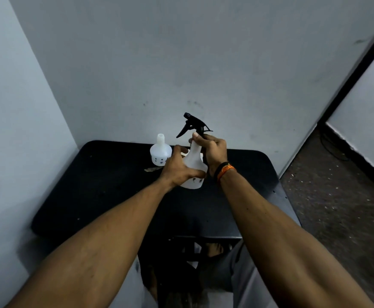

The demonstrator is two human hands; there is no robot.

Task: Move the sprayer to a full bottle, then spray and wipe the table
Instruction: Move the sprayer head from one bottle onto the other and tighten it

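A white translucent bottle (193,165) stands on the black table (106,183) with the black trigger sprayer (192,124) on its neck. My left hand (178,168) wraps around the bottle's body from the left. My right hand (212,150) grips the neck just under the sprayer, thumb on the collar. A second white bottle (160,152), with an open neck and no sprayer, stands just left of it near the wall. Small dark marks show on both bottles' lower parts.
The table sits in a corner, with pale walls to the left and behind. A crumpled brownish scrap (151,169) lies on the table by the open bottle. Speckled floor (337,196) lies to the right. A black and orange band circles my right wrist.
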